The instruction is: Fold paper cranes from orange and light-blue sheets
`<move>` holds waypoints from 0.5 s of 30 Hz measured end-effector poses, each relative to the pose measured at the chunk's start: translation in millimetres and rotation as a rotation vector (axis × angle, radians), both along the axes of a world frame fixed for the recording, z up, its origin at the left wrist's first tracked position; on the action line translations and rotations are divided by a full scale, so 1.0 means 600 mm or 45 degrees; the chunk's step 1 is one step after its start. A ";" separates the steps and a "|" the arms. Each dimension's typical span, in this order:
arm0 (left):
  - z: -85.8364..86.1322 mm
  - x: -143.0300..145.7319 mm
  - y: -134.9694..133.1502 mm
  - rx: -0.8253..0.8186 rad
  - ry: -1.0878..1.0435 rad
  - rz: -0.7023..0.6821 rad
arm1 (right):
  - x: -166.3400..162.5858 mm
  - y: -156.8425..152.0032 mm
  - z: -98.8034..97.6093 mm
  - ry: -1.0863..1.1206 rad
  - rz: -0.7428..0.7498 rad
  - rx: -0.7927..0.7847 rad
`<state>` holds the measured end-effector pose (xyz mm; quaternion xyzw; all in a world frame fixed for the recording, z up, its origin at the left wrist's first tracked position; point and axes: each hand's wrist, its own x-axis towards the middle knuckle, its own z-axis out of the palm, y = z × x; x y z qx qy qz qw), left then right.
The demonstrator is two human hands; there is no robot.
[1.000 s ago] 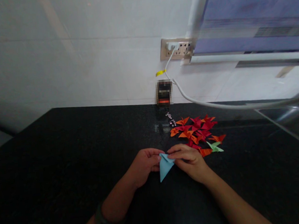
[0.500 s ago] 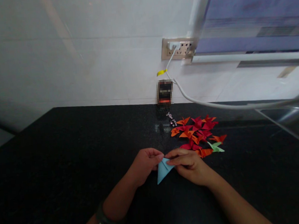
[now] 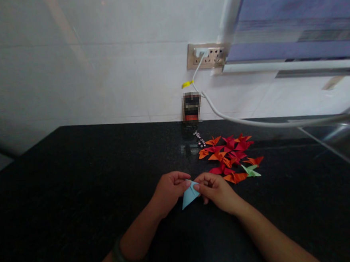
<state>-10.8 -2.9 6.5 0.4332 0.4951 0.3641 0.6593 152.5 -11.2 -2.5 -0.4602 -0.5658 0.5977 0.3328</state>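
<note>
A folded piece of light blue paper (image 3: 189,195) is held between my two hands, its pointed corner turned down and toward me. My left hand (image 3: 171,191) pinches its upper left edge between thumb and fingers. On the other side, my right hand (image 3: 216,190) grips the upper right part, thumb on top and fingers curled behind; the edge under those fingers is hidden. Just beyond my right hand lie several folded paper cranes in red and orange (image 3: 235,178), with a pale green crane (image 3: 251,170) at their right.
A phone-like upright object (image 3: 192,107), blurred out, leans on the wall with a beaded strap (image 3: 199,139) before it. A white cable (image 3: 252,123) runs from the wall socket (image 3: 206,56) across to the right. The black countertop (image 3: 77,185) spreads around my hands.
My right hand has turned, bringing its thumb on top of the blue paper where its fingers lay flat before. The paper has tilted and shifted slightly; my left hand keeps its pinch.
</note>
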 end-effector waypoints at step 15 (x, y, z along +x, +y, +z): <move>0.010 -0.005 -0.002 -0.012 -0.070 -0.160 | 0.014 0.004 -0.003 0.057 0.046 0.062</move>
